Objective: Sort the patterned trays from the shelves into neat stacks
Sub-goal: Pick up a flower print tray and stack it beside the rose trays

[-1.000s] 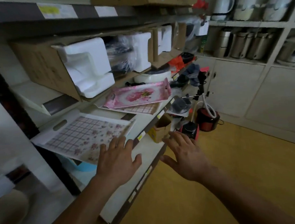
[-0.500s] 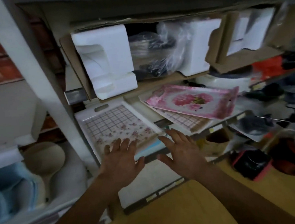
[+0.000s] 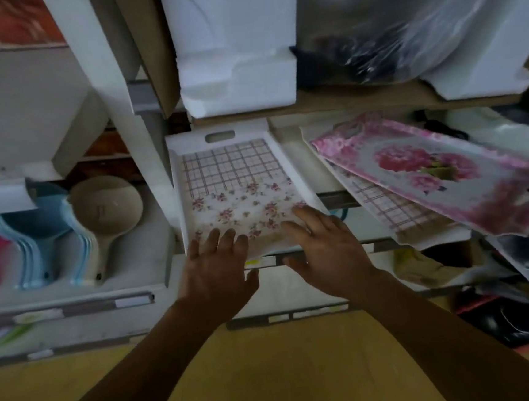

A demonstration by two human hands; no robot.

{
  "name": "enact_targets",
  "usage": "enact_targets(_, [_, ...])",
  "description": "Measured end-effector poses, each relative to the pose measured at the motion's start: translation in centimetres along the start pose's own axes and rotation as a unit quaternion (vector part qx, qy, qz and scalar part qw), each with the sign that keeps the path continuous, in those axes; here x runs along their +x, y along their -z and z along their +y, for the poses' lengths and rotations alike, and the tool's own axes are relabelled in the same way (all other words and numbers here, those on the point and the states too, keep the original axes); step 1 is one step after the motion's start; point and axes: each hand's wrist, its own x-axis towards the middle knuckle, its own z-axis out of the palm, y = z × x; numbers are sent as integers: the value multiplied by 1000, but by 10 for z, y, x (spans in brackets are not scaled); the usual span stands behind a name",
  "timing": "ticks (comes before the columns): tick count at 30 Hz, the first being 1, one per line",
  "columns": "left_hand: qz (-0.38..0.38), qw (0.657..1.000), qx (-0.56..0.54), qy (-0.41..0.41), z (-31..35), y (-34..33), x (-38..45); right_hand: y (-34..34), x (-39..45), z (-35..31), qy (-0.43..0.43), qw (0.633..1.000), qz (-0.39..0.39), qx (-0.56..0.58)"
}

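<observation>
White plastic tray (image 3: 233,184) with a grid-and-small-flower print lies flat on the shelf (image 3: 305,283), long axis running front to back, cut-out handle at the far end. Its near edge overhangs the shelf front slightly.

Left hand (image 3: 214,268): palm down, fingers (image 3: 210,238) straight and loosely spread, tips lying over the tray's near left edge. Nothing gripped; whether the tips actually touch the tray cannot be told.

Right hand (image 3: 325,252): palm down, fingers straight and fanned wide, tips over the tray's near right corner. Thumb points toward the left hand. Nothing gripped.

To the right on the same shelf level: pink rose-print tray (image 3: 430,170), tilted, resting on top of a second grid-print tray (image 3: 392,211), which shows beneath its near left edge. Both lie skewed relative to the shelf front. The first tray sits apart from this pair, with a strip of bare shelf between.

Above the trays: white foam block (image 3: 234,52) inside an opened cardboard box (image 3: 153,43); to its right a clear plastic bag (image 3: 416,17) over a dark object, blurred.

Left bay, lower shelf: beige ladle-shaped scoop (image 3: 107,211), nested beside blue scoops (image 3: 35,233); a pink item at the far left edge, too cropped to identify.

Floor (image 3: 272,375) below is yellow-brown.
</observation>
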Motion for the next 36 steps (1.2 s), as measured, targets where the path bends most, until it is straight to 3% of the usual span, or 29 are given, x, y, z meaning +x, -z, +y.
enact_targets(5, [11, 1000, -13, -3, 1, -26, 17, -27, 21, 16, 33, 999, -1, -37])
enact_targets(11, [22, 999, -22, -7, 0, -27, 20, -41, 29, 24, 66, 995, 66, -44])
enact_targets(28, [106, 994, -6, -18, 2, -10, 6, -21, 24, 17, 88, 984, 135, -70])
enact_targets(36, [104, 995, -2, -9, 20, 10, -29, 5, -13, 10, 95, 983, 144, -66])
